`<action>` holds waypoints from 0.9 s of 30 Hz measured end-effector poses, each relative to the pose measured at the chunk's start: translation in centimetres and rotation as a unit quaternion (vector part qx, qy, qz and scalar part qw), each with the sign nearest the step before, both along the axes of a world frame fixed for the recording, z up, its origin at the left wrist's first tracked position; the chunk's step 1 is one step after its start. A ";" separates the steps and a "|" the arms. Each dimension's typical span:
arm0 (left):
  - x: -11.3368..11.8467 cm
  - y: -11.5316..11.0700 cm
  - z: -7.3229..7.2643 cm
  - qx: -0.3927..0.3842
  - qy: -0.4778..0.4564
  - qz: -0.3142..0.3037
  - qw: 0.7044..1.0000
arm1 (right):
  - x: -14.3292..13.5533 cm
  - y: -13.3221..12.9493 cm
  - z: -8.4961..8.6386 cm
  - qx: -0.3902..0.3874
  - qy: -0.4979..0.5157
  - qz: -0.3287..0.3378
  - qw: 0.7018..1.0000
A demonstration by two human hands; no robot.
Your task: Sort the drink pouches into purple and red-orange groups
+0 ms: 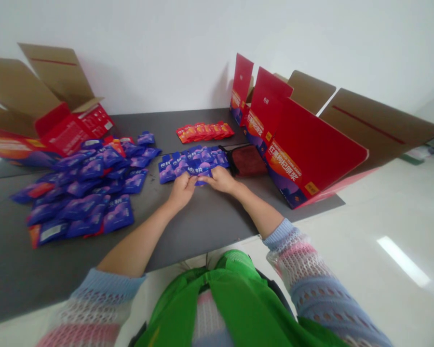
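Both my hands meet at the near side of a purple pouch [199, 170] printed with white characters. My left hand [183, 187] pinches its left corner, and my right hand [221, 180] grips the right corner, thumbs close together. Beneath and behind it, several matching purple pouches [166, 169] lie overlapped in rows on the grey table [188, 229]. Farther back is an overlapping row of red-orange pouches [204, 131]. Just right of the purple rows rests a dark brown bag-like item [249, 160] with a black strap.
A loose heap of purple and some red pouches [90, 188] covers the table's left part. Behind it stands an open cardboard box [65, 130]. Several open red boxes [311, 144] line the right side, their flaps raised. The table's front edge [202, 253] is close to my body.
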State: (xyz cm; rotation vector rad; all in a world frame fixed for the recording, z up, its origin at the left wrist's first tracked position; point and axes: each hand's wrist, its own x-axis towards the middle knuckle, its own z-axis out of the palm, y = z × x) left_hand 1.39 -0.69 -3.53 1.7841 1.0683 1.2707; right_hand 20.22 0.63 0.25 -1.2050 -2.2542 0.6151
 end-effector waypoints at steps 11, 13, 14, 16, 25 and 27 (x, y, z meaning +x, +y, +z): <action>-1.1 0.1 0.7 0.020 -0.022 -0.043 0.999 | -0.5 -1.6 0.3 -0.088 0.100 0.114 0.985; -1.0 -0.1 0.4 0.002 -0.043 -0.049 0.998 | -0.5 -1.5 0.3 -0.111 0.093 0.133 0.981; -0.9 -0.1 0.3 -0.011 -0.051 -0.058 0.997 | -0.4 -1.3 0.3 -0.117 0.089 0.147 0.978; -0.9 -0.1 0.2 -0.029 -0.060 -0.066 0.996 | -0.2 -1.0 0.2 -0.112 0.085 0.173 0.975; -2.0 1.3 1.0 -0.122 -0.154 -0.109 0.974 | 0.1 -0.9 -0.1 -0.102 0.056 0.221 0.968; -2.1 1.1 1.2 -0.172 -0.191 -0.139 0.956 | -0.3 -1.3 0.2 -0.115 0.088 0.243 0.959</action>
